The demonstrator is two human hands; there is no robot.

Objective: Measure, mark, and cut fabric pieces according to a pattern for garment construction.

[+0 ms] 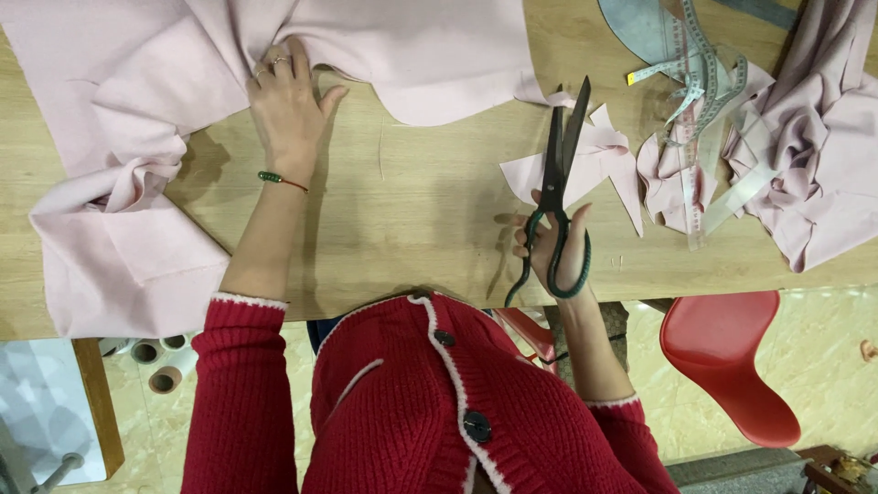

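Spanning the width of the view, a wooden bench is seen carrying pink cloth and sewing tools. The largest piece, a pink cloth, is spread over the far left and bunched into folds at the left edge, where it hangs over the near side of the bench. Its edge is pinned flat by the left hand, fingers spread and pressed on the fabric, with the thumb resting on bare wood beside it. More pink cloth is heaped at the far right, reaching the right edge of the view. A red chair is seen below the bench's near edge on the right. Between the two heaps a broad stretch of bare wood is left open in the middle.

Black scissors are held in the right hand, which is closed through the dark green handle loops near the bench's near edge. The long axis of the scissors runs almost straight away from the person, tilted slightly right, with the tips pointing at the far side; the blades are parted only a little. The tips lie over pink scraps just right of the blades. A measuring tape and a grey curved ruler are laid at the far right. The two hands are held well apart.
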